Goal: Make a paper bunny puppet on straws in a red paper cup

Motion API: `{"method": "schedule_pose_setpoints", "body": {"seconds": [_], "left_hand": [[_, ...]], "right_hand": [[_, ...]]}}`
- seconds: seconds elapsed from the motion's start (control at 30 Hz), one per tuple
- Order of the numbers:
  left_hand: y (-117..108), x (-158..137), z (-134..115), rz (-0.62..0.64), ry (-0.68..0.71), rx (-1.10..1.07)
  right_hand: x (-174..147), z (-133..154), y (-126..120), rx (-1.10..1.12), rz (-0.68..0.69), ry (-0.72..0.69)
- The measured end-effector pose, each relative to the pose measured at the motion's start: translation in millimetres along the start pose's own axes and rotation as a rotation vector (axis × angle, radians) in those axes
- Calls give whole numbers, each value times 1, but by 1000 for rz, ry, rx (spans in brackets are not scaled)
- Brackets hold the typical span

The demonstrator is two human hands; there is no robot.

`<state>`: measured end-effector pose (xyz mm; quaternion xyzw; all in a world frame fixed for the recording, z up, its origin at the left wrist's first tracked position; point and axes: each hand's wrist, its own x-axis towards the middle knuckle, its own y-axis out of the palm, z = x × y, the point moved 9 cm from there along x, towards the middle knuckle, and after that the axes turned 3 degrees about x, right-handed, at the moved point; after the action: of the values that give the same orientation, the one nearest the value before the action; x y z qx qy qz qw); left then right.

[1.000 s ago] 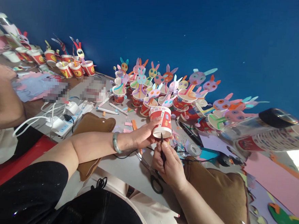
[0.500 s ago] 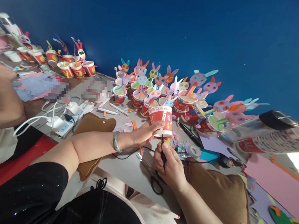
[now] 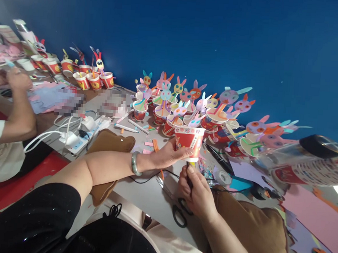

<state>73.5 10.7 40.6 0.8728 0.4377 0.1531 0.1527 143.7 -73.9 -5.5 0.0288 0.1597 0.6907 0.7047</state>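
A red and white paper cup [image 3: 189, 137] is held upright over the table, my left hand [image 3: 174, 154] wrapped round its side with the thumb across the front. Below it, my right hand [image 3: 195, 188] is closed on a slim black tool [image 3: 189, 178]. The tool points up at the cup's base; whether its tip has gone in is hidden. Black-handled scissors [image 3: 179, 212] lie on the table just under my right hand. Right behind the held cup stand several paper cups [image 3: 159, 114] with colourful rabbit-faced paper figures [image 3: 166, 91].
A brown cushion [image 3: 249, 224] lies at the right, near coloured paper [image 3: 310, 209] and a tape roll [image 3: 222, 177]. To the left are a power strip [image 3: 83, 138] and another brown cushion [image 3: 106, 145]. Another person's arm [image 3: 20, 97] reaches in at far left.
The cup is more upright, its base less turned towards me. My right hand remains beneath with the tool. The view has shifted slightly. The other person's hands have moved.
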Motion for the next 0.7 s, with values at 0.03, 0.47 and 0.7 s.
{"method": "schedule_pose_setpoints", "body": {"seconds": [0.03,0.47,0.7], "left_hand": [[1,0,-1,3,7,3],[2,-3,1,-48,77,-16],[-2,-11,-4,-136,98,66]], "right_hand": [[0,-7,7,90,61,86],[4,8,-11,-282,-81,-164],[2,6,-8,-253,-66,-140]]}}
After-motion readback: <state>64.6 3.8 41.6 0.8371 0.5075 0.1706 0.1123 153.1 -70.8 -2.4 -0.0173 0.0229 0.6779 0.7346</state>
